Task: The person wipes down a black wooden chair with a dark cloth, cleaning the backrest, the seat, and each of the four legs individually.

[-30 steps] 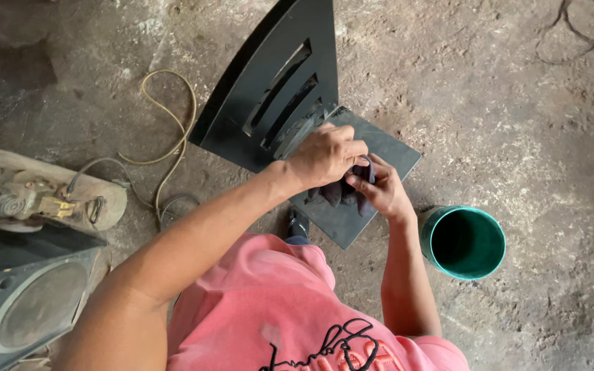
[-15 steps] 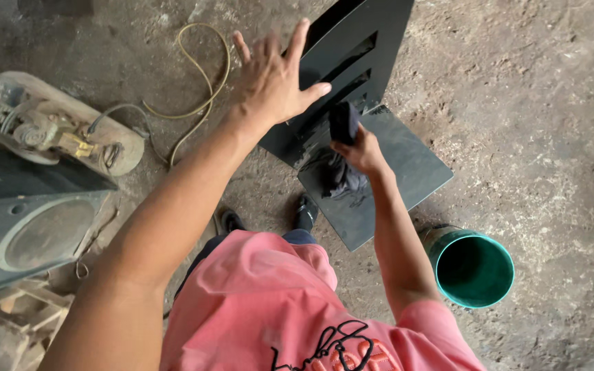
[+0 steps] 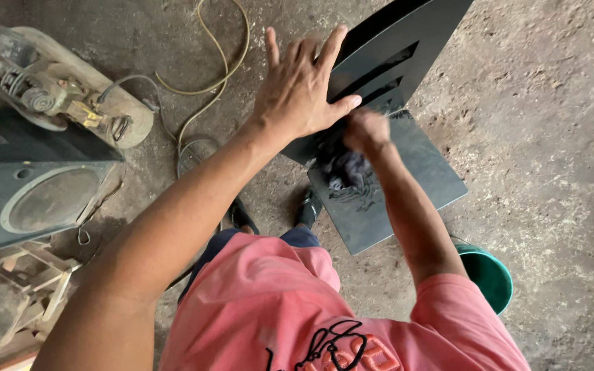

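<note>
Dark grey-black paint covers a slotted metal panel (image 3: pixel 407 48) that stands tilted on a flat dark slab (image 3: pixel 407 178) of the same finish, both resting on the rough concrete floor (image 3: pixel 551 137). The left hand (image 3: pixel 302 89) lies open and flat, fingers spread wide, pressed against the near edge of the slotted panel as if steadying it. The right hand (image 3: pixel 367 130) is closed around a bunched dark rag (image 3: pixel 347 172), which hangs onto the slab just below the panel's lower edge; the hand is blurred, so its grip cannot be read finely. As a judgement, the coating or wiping looks well along: slab and panel appear evenly dark, with a slightly smeared patch near the rag where work seems unfinished. A green plastic bucket (image 3: pixel 493 275) sits by the slab's near corner, partly hidden behind the pink sleeve. Toward the floor's left edge stand a grey speaker cabinet (image 3: pixel 36 199) and a dusty motor on a board (image 3: pixel 56 96), with a yellowish hose (image 3: pixel 207 82) looping between.
</note>
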